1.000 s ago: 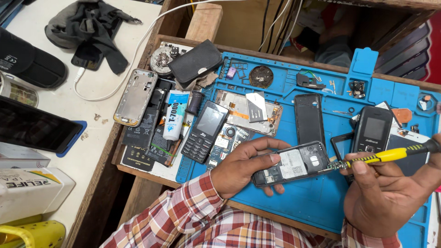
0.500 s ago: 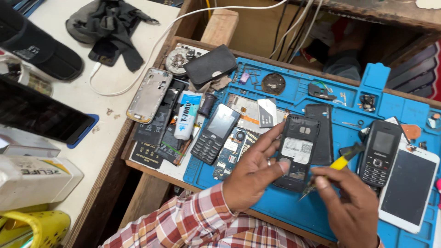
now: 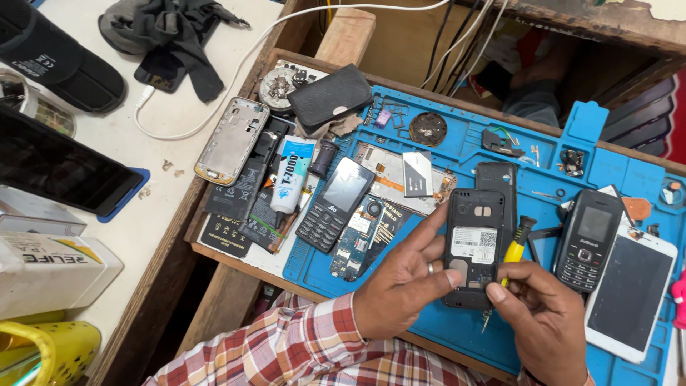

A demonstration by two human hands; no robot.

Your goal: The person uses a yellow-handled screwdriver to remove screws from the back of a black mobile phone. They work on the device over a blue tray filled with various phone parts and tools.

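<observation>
Over the blue silicone repair mat [image 3: 457,336], I see the black opened-back keypad phone [image 3: 474,246], light, rigid, exposed inside; best gripped by its edges. My left hand [image 3: 400,289] pinches its side; my right hand [image 3: 547,318] pinches the yellow-handled screwdriver [image 3: 516,243].

Bare blue mat [image 3: 457,336] is lying open near the hands; keypad phones [image 3: 590,239], a white smartphone [image 3: 632,297] and circuit boards [image 3: 361,236] are crowding left, right and far.
</observation>
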